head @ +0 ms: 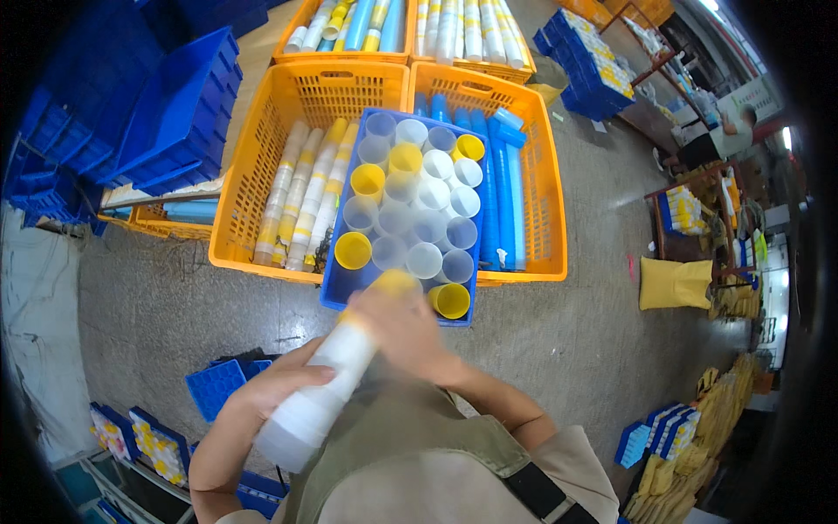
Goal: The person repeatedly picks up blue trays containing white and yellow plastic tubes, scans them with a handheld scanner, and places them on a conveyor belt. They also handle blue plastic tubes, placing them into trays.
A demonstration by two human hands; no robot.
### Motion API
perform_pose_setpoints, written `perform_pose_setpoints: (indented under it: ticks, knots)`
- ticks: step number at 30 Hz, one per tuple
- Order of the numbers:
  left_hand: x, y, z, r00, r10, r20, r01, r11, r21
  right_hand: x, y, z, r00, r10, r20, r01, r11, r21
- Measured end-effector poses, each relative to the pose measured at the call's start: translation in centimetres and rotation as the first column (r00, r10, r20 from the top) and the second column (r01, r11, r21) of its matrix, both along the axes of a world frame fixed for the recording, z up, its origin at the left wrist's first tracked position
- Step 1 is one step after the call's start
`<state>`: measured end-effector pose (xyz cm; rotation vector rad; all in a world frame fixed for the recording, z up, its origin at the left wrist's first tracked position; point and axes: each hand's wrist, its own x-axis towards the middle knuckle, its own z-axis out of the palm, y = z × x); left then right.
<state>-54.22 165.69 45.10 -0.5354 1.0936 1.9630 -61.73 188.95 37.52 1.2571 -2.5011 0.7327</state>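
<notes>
Slanting across my front is a long stack of nested plastic cups (321, 393), mostly white and translucent with yellow at its upper end. My left hand (288, 380) grips its lower middle, thumb on top. My right hand (402, 334), blurred, is around the stack's upper end, where a yellow cup (396, 285) shows; its fingertips are unclear. Just beyond is a blue plastic tray (332, 288) with rows of upright white, translucent and yellow cups, resting across two orange crates. A yellow cup (450, 300) stands at the tray's near right corner.
The left orange crate (239, 196) holds white and yellow cup stacks, the right orange crate (546, 196) blue ones. More filled crates stand behind. Blue bins (177, 118) are piled at left. A yellow sack (675, 283) lies on the floor at right; a person (720, 141) is far off at upper right.
</notes>
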Motion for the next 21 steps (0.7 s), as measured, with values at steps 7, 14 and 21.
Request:
perform_pose_setpoints:
  ticks: [7,14,21]
  knots:
    - [0.7,-2.5,-0.8,0.95,0.293,0.111,-0.303,0.948,0.093,-3.0,-0.6,-3.7,0.848,-0.337,0.409,0.435,0.884,-0.173]
    - [1.6,-2.0,-2.3,0.997,0.076,-0.001,-0.076,0.996,-0.052,-0.8,-3.1,0.9,0.973,0.227,0.032,-0.226,0.974,-0.029]
    - [2.5,-6.6,-0.6,0.96,0.28,-0.02,-0.277,0.955,0.11,-4.3,-3.8,-0.7,0.666,-0.213,0.715,0.577,0.755,-0.313]
